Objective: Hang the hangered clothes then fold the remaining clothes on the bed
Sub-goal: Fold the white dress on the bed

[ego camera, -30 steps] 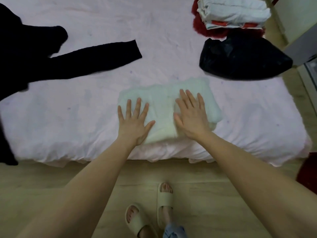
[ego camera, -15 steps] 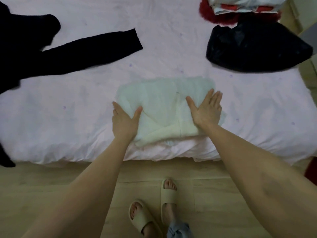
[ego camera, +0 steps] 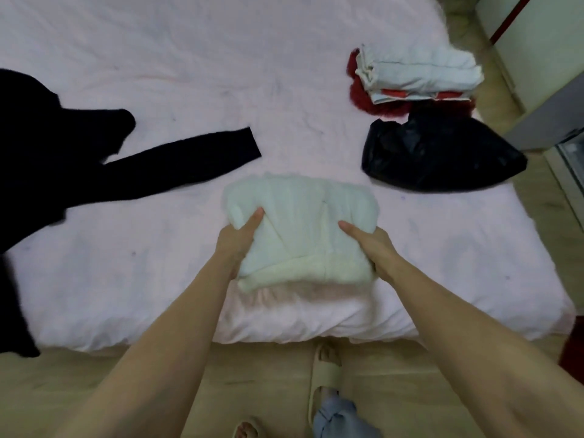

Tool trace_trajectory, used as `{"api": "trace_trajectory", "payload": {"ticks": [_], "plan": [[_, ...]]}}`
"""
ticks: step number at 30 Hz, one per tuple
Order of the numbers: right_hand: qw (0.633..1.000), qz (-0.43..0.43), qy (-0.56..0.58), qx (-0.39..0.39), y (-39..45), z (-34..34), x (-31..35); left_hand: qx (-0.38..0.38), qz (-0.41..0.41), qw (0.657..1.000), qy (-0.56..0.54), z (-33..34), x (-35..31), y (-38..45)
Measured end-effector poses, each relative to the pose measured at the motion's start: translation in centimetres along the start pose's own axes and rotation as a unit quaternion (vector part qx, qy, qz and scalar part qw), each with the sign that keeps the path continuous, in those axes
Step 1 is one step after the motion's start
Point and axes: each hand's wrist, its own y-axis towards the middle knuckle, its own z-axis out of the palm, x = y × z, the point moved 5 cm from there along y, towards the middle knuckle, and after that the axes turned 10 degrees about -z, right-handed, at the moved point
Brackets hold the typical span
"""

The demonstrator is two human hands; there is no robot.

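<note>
A pale pink bed (ego camera: 189,74) carries a folded white garment (ego camera: 300,229) near its front edge. The left hand (ego camera: 235,245) and right hand (ego camera: 374,248) grip its sides, thumbs on top, fingers tucked beneath. A black garment (ego camera: 94,159) lies left; folded clothes (ego camera: 417,74) sit far right.

Folded white garment (ego camera: 300,229), near edge of pink bed (ego camera: 189,58), gripped at either side by left hand (ego camera: 235,243) and right hand (ego camera: 369,245); black garment (ego camera: 79,159) lay left, black bag (ego camera: 439,153) and folded stack (ego camera: 417,79) far right.
</note>
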Motion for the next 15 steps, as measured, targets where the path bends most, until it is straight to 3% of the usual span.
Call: {"api": "trace_trajectory", "payload": {"ticks": [6, 15], "plan": [[0.995, -0.094, -0.010, -0.039, 6.6, -4.8, 11.9, -0.022, 0.096, 0.995, 0.002, 5.6, -13.5, -1.3], [0.963, -0.127, -0.188, -0.147, 23.1, -21.4, 25.8, -0.030, 0.134, 0.990, 0.043, 26.2, -30.7, 3.1]]}}
